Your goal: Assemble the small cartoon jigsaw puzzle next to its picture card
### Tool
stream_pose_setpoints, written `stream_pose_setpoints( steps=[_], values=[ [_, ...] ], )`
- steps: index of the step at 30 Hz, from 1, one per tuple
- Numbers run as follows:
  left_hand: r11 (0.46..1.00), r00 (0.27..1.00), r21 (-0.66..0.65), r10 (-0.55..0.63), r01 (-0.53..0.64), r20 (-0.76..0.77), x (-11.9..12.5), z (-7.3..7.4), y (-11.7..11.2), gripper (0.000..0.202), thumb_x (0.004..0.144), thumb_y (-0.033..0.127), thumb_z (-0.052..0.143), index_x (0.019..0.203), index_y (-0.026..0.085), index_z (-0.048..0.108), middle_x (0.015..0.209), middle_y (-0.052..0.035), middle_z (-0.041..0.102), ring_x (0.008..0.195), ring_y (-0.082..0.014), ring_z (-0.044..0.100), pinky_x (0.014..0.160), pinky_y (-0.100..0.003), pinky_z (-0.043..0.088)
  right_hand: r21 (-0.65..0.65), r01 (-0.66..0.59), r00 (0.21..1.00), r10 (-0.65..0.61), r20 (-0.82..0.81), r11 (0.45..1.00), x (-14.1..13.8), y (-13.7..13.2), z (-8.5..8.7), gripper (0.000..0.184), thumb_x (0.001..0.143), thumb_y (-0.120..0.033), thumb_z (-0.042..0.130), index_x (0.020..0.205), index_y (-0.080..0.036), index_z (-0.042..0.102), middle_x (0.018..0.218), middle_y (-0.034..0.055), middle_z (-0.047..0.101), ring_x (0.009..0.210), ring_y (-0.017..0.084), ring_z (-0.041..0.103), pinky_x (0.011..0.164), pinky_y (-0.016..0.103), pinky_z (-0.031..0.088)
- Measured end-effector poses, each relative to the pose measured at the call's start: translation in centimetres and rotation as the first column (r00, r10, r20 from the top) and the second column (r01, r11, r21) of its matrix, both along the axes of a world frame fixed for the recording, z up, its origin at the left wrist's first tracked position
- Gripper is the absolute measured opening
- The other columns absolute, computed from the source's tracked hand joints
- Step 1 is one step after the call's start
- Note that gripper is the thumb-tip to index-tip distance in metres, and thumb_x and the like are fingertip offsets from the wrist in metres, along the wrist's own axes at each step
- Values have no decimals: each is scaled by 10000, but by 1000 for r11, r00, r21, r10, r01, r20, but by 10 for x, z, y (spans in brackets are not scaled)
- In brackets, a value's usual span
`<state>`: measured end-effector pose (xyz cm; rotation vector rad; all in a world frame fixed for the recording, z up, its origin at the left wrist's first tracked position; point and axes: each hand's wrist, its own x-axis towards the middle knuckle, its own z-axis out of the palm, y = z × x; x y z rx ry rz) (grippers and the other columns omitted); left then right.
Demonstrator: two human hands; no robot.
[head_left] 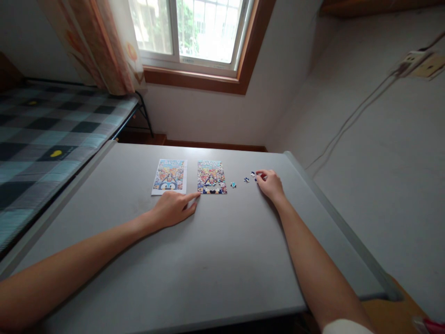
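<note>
A nearly whole colourful jigsaw puzzle (212,176) lies on the grey table (215,260). To its left lies a printed reference picture (169,176). My left hand (172,209) rests on the table with the index finger stretched out, its tip at the puzzle's lower left corner and the other fingers curled. My right hand (269,183) is closed in a pinch on a small puzzle piece among the loose pieces (246,179) to the right of the puzzle.
A bed with a checked blue and black cover (45,139) stands along the table's left side. A window (194,32) with a curtain (100,46) is at the back. Cables and a socket strip (415,62) hang on the right wall.
</note>
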<state>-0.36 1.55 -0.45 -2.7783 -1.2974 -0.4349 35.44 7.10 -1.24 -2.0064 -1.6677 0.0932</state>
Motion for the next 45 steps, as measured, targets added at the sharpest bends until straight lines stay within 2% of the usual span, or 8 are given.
stream_pose_setpoints(
  steps=[45],
  values=[
    [1000,1000,6,-14,14,16,0,-1,1,362,902,377,466,1197,257,638,581,-7,661,541,-150,620,539,-228,396,-12,-9,1000,10,16,1000,0,-1,2,281,798,-284,518,986,-202,710,891,63,624,782,180,581,783,305,454]
  ],
)
